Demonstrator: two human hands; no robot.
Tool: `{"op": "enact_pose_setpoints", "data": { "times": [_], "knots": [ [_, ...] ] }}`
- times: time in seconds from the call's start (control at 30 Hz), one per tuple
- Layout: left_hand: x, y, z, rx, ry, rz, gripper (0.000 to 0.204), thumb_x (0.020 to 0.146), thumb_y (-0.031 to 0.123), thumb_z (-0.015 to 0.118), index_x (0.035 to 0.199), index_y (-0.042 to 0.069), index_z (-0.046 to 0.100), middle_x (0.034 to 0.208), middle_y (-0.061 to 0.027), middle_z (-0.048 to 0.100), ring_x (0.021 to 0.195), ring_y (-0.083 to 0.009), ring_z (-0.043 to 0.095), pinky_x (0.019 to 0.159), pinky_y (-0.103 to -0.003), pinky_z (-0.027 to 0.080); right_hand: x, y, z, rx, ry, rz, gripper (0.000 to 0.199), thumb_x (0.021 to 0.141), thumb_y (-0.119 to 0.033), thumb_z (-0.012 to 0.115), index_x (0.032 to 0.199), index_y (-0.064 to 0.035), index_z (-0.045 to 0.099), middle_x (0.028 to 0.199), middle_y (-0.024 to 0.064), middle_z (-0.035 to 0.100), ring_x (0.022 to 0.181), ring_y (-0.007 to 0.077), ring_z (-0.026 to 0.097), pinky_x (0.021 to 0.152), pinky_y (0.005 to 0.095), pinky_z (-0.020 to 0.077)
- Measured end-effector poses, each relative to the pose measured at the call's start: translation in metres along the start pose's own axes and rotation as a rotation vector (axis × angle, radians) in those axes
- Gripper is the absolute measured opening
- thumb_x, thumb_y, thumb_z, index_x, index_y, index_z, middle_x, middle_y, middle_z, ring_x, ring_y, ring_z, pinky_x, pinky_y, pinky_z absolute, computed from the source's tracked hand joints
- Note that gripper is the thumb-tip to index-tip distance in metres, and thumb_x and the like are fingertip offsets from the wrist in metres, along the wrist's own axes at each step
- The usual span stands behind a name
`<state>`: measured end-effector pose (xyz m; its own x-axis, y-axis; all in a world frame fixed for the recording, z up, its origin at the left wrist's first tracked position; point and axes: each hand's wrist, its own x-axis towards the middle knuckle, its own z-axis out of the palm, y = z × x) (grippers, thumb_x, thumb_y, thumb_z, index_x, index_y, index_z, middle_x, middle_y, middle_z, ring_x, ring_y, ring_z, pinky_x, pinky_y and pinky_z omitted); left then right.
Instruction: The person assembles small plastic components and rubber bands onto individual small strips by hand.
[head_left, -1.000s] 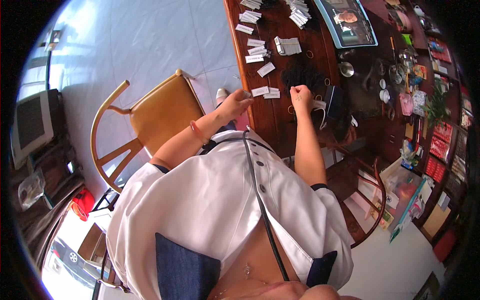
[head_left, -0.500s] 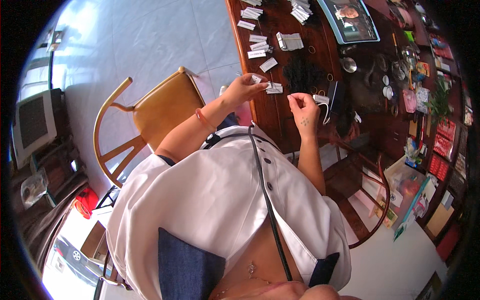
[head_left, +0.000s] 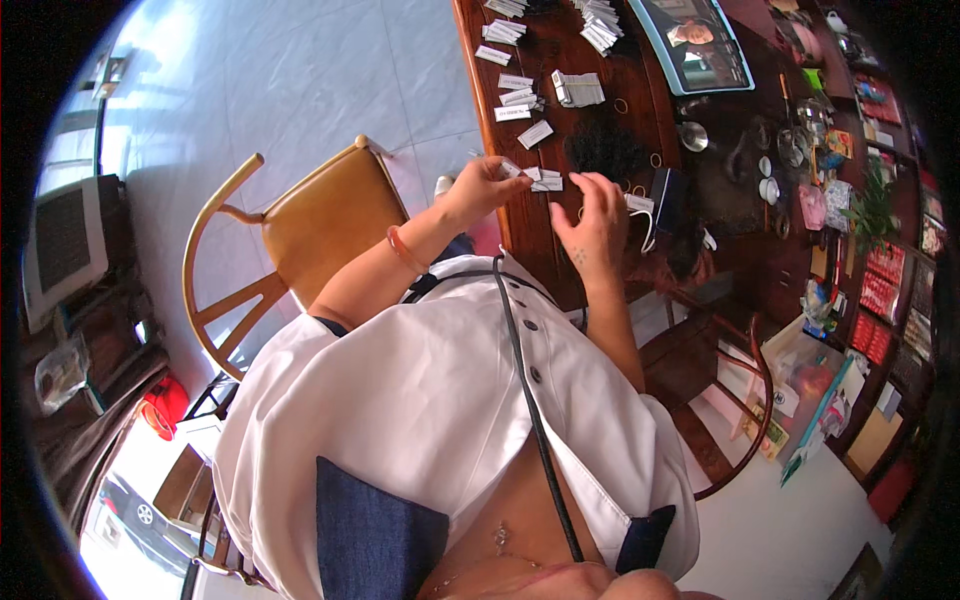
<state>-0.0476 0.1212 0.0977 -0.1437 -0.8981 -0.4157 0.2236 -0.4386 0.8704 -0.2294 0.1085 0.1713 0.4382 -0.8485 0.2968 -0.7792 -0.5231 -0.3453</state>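
White paper slips [head_left: 540,180] lie at the dark tabletop's [head_left: 600,100] near edge; our left hand [head_left: 485,185] pinches one with narrow fingers, while our right hand [head_left: 592,215] hovers spread wide just beside, ready to steady.

Bare wood on the dark wooden table [head_left: 600,262] lies just near the right hand [head_left: 597,215], free to pass. Farther off, scattered white paper slips [head_left: 515,97], a slip stack [head_left: 578,89] and a black tangled clump [head_left: 603,150] crowd the way. To the right, a tablet [head_left: 692,42] and small metal cups [head_left: 693,136] block.
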Motion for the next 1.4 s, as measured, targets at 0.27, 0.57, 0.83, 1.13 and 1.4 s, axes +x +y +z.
{"op": "enact_pose_setpoints", "data": {
  "times": [0.27,0.57,0.83,1.13,1.4],
  "knots": [
    [-0.006,-0.006,0.008,-0.073,-0.069,0.019,0.018,0.084,0.018,0.064,0.093,0.003,0.06,0.073,0.0058,0.053,0.061,-0.0039,0.043,0.05,-0.02,0.034,-0.012,-0.008,0.029,0.31,-0.013,0.009,0.022,0.074,-0.006,0.066,0.094,-0.0038,0.059,0.09,0.0113,0.058,0.085,0.0291,0.058,0.072,0.0357,0.048],
    [-0.011,0.002,0.007,-0.195,-0.146,-0.041,0.016,0.09,0.016,0.055,0.1,0.004,0.055,0.078,0.0034,0.053,0.067,-0.0043,0.046,0.053,-0.02,0.037,0.002,-0.017,0.021,0.28,0.097,0.028,0.011,0.075,-0.009,0.066,0.079,-0.0055,0.056,0.079,0.0092,0.058,0.072,0.0284,0.059,0.062,0.0365,0.0482],
    [-0.015,-0.001,0.011,-0.038,-0.16,0.055,0.011,0.091,0.01,0.05,0.099,0.003,0.048,0.081,0.0001,0.051,0.07,-0.0078,0.046,0.06,-0.023,0.041,0.006,-0.023,0.026,0.22,0.047,0.037,0.009,0.076,-0.013,0.063,0.079,-0.0081,0.056,0.076,0.0088,0.059,0.069,0.0289,0.059,0.059,0.0371,0.048],
    [-0.018,-0.006,0.015,0.352,-0.014,0.359,0.011,0.089,0.008,0.05,0.095,-0.001,0.05,0.077,-0.0072,0.056,0.069,-0.0162,0.053,0.061,-0.029,0.044,0.009,-0.028,0.024,0.202,0.052,0.086,0.008,0.075,-0.012,0.063,0.078,-0.0084,0.056,0.073,0.0093,0.061,0.066,0.0292,0.06,0.057,0.0379,0.0476],
    [-0.017,0.005,0.012,0.755,0.099,0.657,0.012,0.081,0.008,0.054,0.09,0.0,0.052,0.085,-0.018,0.058,0.079,-0.0381,0.057,0.067,-0.04,0.047,0.004,-0.021,0.032,0.365,-0.022,0.245,0.01,0.077,-0.013,0.061,0.082,-0.0049,0.056,0.076,0.0126,0.062,0.069,0.0312,0.061,0.059,0.0387,0.0474]
  ]
}}
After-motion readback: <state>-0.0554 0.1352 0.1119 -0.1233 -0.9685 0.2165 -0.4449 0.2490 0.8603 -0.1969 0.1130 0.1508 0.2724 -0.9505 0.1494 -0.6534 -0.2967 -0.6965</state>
